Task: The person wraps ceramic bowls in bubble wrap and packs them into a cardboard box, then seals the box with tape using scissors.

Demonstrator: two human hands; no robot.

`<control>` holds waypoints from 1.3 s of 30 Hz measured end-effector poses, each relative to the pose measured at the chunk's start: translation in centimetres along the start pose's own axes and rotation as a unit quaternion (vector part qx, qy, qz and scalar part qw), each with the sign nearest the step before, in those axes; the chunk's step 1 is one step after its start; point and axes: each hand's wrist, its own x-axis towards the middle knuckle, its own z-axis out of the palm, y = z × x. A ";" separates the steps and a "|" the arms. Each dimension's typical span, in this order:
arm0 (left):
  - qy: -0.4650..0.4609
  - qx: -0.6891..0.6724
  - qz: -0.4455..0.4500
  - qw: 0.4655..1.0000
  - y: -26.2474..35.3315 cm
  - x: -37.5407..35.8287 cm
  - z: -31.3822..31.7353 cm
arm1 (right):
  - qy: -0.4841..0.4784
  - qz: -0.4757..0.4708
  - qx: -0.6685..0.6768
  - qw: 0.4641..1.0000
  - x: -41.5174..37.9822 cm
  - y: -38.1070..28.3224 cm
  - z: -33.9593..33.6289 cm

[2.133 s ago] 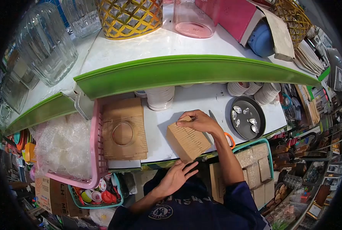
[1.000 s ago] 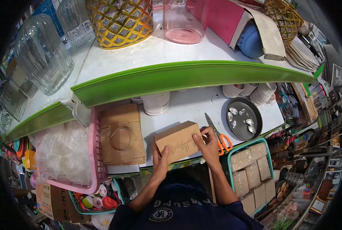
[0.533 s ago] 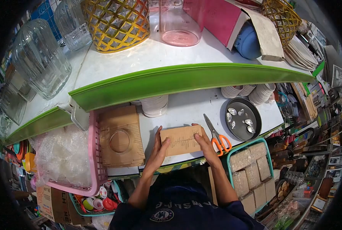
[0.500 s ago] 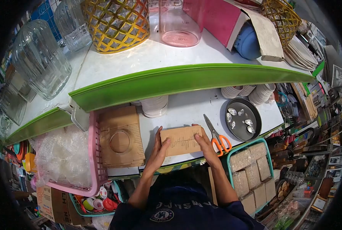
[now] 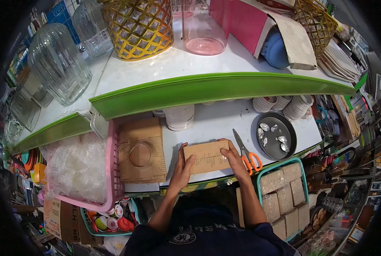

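1. While the cardboard box [image 5: 207, 157] lay flat on the white counter [image 5: 216, 123], both hands bracketed it: the left hand [image 5: 183, 168] clasped the left end with its thumb over the top face, and the right hand [image 5: 234, 158] lay along the right end, fingers curled over the far corner.
2. Neither hand was spread wide; each was wrapped snugly against a short side, pressing the box between them rather than lifting it.
3. Doing this step well seemed to call for even pressure from both ends, so that the thin cardboard held its shape instead of buckling in the middle.
4. Keeping the box squarely on the counter, near its front edge, looked wise, since that edge gave little room for a slip.
5. Orange-handled scissors [image 5: 247, 153] lay just beside the right hand, blades pointing away; the wrist needed to stay clear of them.
6. A flattened cardboard sheet [image 5: 141, 150] with a round impression rested to the left, partly inside the pink basket [image 5: 111, 170], near the left hand but not touching it.
7. A dark round tray [image 5: 277, 135] with small foil cups sat farther right, well apart from the box.
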 end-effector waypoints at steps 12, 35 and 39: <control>0.022 -0.028 -0.009 0.999 -0.4 -0.3 0.5 | -0.090 -0.019 -0.038 0.995 -0.6 0.0 -1.7; 0.066 -0.041 0.008 0.997 -0.4 -1.1 1.0 | -0.071 -0.071 0.003 0.995 -0.6 0.5 -0.5; 0.072 -0.053 0.029 0.996 -0.8 -1.0 1.1 | -0.062 -0.080 -0.005 0.995 -0.6 0.7 -0.5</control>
